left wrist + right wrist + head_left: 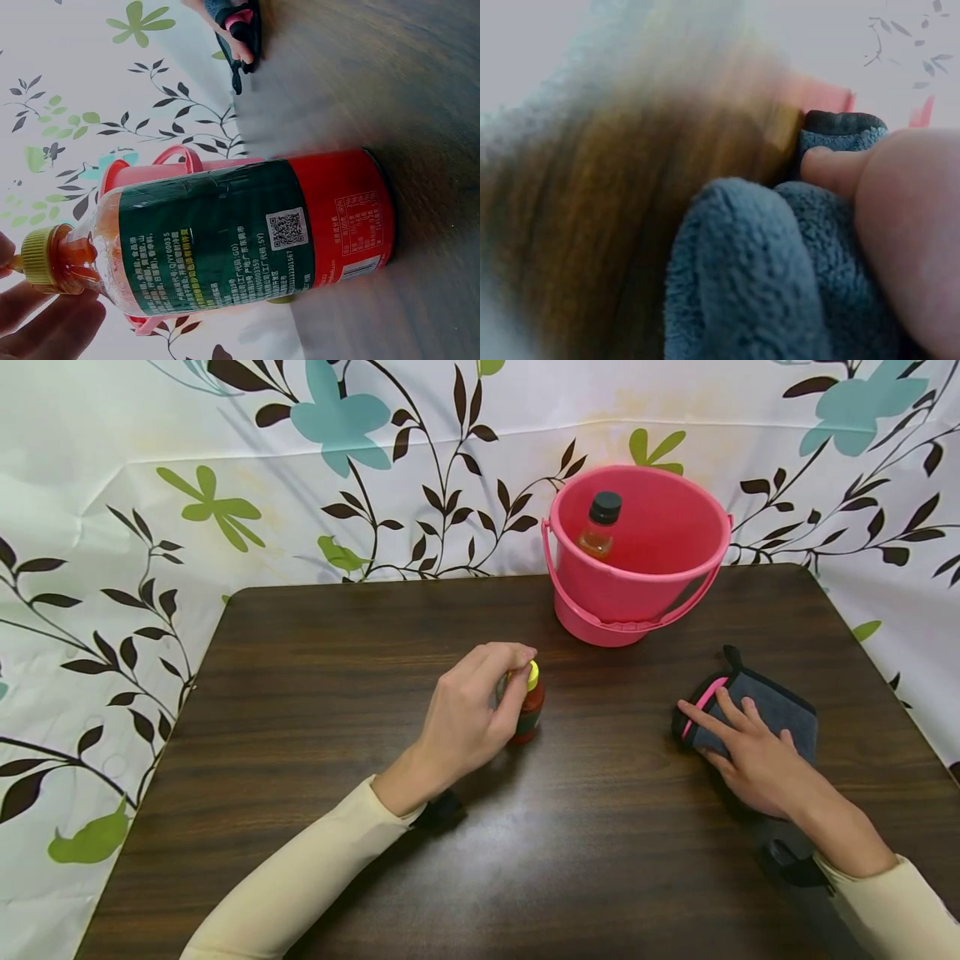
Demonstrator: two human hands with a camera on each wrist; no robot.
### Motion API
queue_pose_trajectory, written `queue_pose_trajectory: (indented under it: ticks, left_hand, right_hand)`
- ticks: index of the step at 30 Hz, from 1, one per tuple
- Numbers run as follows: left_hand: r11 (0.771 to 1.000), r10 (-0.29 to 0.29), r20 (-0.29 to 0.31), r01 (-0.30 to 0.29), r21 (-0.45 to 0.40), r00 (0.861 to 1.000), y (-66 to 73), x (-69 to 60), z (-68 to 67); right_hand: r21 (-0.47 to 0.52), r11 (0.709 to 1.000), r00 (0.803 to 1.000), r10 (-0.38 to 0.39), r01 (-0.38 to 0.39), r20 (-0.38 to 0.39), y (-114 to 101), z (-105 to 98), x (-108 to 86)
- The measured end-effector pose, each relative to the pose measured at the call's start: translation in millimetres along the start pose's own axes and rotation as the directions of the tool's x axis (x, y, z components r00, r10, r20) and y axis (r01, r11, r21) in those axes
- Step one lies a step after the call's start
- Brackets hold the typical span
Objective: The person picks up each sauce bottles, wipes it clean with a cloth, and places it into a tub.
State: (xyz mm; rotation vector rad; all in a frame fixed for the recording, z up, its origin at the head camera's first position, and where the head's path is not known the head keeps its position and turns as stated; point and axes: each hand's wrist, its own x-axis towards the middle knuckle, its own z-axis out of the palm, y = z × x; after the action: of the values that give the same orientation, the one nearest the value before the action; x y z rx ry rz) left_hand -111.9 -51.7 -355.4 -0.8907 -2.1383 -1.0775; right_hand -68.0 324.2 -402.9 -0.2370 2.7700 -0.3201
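My left hand pinches a sauce bottle near its yellow cap. The bottle stands upright on the table, has reddish contents and wears a green and red label; in the head view the hand covers part of it. On the right, my right hand rests with spread fingers on a folded grey-blue fleecy cloth with black edging, a pink stripe and a small loop. The right wrist view shows the cloth's folds close up beside the thumb.
A pink bucket stands at the table's back edge, its handle lowered to the front. Inside it is a bottle with a black cap. Behind the dark wooden table hangs a white curtain printed with leaves.
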Motion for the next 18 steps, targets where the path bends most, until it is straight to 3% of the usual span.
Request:
queue_pose_trajectory:
  ticks: [9, 14, 18]
  left_hand:
    - [1.000, -0.020, 0.009, 0.020, -0.010, 1.000, 1.2, 1.8, -1.4]
    - [0.997, -0.050, 0.014, 0.050, -0.052, 0.999, 1.7, 2.6, -2.4]
    - [0.993, -0.080, 0.021, 0.082, -0.085, 0.997, 2.7, 2.9, -3.7]
  right_hand:
    - [0.016, 1.000, 1.000, -0.018, 0.018, 0.013, 1, -6, 1.4]
    - [0.150, 0.989, 1.000, 0.005, -0.009, 0.022, 3, -15, 0.6]
    - [0.301, 0.951, 0.997, 0.077, -0.075, 0.005, 10, -23, -2.8]
